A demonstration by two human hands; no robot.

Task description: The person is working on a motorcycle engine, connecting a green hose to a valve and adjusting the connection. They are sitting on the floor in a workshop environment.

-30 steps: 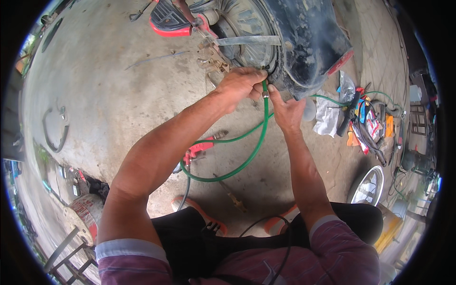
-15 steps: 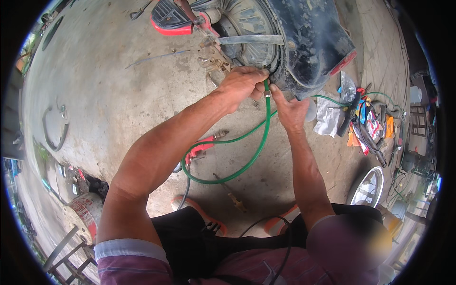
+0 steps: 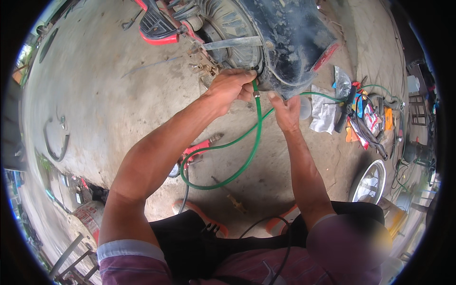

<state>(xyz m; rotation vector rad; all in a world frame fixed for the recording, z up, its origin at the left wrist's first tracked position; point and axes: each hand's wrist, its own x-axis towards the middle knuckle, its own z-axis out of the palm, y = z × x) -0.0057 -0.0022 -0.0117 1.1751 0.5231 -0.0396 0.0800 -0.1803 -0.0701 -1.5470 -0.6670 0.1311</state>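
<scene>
Twelve o'clock: left hand (image 3: 229,90) pinches hose (image 3: 258,138) by wheel (image 3: 214,19); right hand (image 3: 287,113): closure, hold unclear. We judge: holding; next needs steadiness.

Bright green hose (image 3: 259,109), black mudguard (image 3: 294,42) mottled grey, red tool (image 3: 200,146), black footrest (image 3: 156,26) edged red, pale-cuffed purple shirt (image 3: 133,271).

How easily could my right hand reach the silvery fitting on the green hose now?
Probably yes: the silvery fitting is just left of the right hand, with only open space showing between; the left hand pinches the green hose beyond it.
</scene>
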